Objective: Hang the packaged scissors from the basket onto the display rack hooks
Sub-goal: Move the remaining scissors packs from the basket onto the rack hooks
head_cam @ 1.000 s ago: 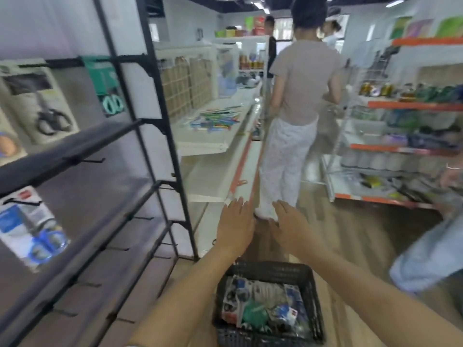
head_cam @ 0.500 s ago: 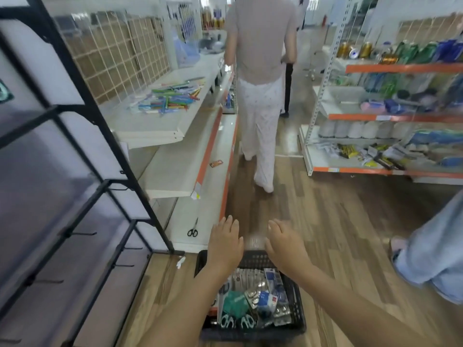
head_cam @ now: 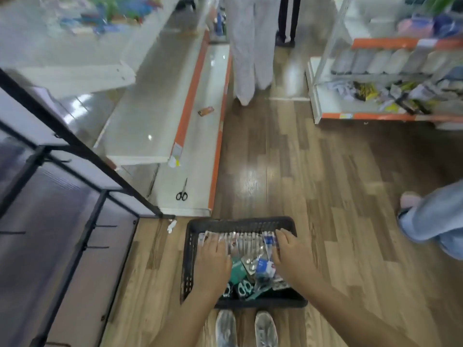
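Note:
A black plastic basket (head_cam: 190,256) stands on the wooden floor in front of my feet, full of packaged scissors (head_cam: 246,249). My left hand (head_cam: 213,261) lies over the left part of the pile, fingers spread on the packs. My right hand (head_cam: 292,251) reaches onto the right part, fingertips on a blue and white pack. Neither hand visibly grips a pack. The black display rack (head_cam: 82,194) with short hooks (head_cam: 106,226) stands at the left; the hooks in view are bare.
A loose pair of black scissors (head_cam: 182,192) lies on the low white shelf (head_cam: 150,126) beyond the rack. One person stands ahead in the aisle (head_cam: 250,53); another person's leg (head_cam: 433,216) is at the right. Stocked shelves (head_cam: 385,71) line the right side.
My head has tilted down from the rack and aisle to the basket. Both hands have dropped from above the basket's far rim onto the packs inside it.

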`<act>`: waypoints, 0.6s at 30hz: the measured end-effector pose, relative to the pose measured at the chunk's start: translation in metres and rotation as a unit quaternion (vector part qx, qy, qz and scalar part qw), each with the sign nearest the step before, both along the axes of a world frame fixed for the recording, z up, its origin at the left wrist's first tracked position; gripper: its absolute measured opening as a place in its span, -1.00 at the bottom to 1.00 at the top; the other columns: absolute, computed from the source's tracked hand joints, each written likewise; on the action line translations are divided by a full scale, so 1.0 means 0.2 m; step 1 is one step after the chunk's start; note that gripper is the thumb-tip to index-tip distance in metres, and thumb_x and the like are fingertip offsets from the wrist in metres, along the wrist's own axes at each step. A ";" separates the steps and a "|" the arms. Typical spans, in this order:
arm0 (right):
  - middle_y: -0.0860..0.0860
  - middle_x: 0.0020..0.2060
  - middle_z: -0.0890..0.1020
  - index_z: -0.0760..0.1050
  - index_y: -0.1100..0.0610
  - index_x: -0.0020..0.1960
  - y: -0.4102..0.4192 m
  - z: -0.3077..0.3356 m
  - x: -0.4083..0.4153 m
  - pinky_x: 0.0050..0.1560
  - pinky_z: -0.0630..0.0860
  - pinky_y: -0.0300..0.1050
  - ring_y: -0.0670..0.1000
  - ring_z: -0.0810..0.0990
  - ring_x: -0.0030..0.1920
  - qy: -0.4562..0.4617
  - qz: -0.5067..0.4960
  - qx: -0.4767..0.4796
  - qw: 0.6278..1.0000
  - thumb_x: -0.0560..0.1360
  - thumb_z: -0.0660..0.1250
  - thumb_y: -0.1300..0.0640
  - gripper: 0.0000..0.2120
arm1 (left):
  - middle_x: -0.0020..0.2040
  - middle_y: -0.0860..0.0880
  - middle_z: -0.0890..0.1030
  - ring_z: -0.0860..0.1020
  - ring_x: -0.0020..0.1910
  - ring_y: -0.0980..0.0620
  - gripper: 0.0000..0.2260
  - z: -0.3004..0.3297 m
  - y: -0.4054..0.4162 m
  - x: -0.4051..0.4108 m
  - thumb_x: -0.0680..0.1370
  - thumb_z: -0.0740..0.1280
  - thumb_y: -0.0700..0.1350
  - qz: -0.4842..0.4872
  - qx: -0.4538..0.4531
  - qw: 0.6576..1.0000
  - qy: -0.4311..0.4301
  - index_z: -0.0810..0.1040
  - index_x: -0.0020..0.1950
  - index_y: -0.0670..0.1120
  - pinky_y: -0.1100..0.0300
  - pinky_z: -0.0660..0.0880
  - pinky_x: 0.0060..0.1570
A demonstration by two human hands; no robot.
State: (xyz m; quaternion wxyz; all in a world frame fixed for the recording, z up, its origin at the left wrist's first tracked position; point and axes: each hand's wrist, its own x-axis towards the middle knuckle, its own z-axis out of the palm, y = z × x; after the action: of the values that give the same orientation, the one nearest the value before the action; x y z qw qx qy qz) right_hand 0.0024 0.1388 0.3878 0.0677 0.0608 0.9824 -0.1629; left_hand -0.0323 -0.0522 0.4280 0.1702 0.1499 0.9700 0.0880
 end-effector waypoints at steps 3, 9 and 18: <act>0.16 0.15 0.60 0.54 0.28 0.20 -0.02 -0.24 -0.01 0.15 0.51 -0.07 0.11 0.57 0.16 -0.031 -0.004 0.007 0.999 0.42 0.41 0.19 -0.64 | 0.51 -0.08 0.20 0.16 0.50 0.00 -0.54 -0.27 -0.05 -0.04 0.63 0.13 -0.06 -0.022 -0.011 0.998 -0.059 0.16 0.51 -0.14 0.15 0.04 0.46; 0.21 0.12 0.59 0.50 0.34 0.22 -0.07 -0.89 0.09 0.02 0.58 0.02 0.19 0.61 0.07 -0.103 -0.060 -0.038 0.992 0.38 0.44 0.26 -0.57 | 0.53 -0.03 0.14 0.07 0.51 0.04 -0.57 -0.91 -0.18 -0.02 0.66 0.01 -0.02 -0.025 -0.053 0.992 -0.108 0.11 0.52 -0.09 0.18 -0.05 0.46; 0.12 0.38 0.38 0.25 0.25 0.44 -0.11 -1.67 0.30 0.38 0.25 -0.11 0.08 0.36 0.37 -0.215 -0.103 -0.036 0.970 0.55 0.21 0.14 -0.51 | 0.50 -0.04 0.20 0.10 0.50 0.04 -0.58 -1.77 -0.28 0.13 0.65 0.08 -0.03 0.029 -0.037 0.976 -0.212 0.18 0.49 -0.11 0.23 0.00 0.45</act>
State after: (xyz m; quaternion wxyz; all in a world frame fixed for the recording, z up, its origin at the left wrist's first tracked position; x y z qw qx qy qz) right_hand 0.0617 0.1171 0.0529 0.2625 0.1932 0.9267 -0.1870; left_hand -0.0062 -0.1074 0.0736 0.3743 0.0936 0.9185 0.0870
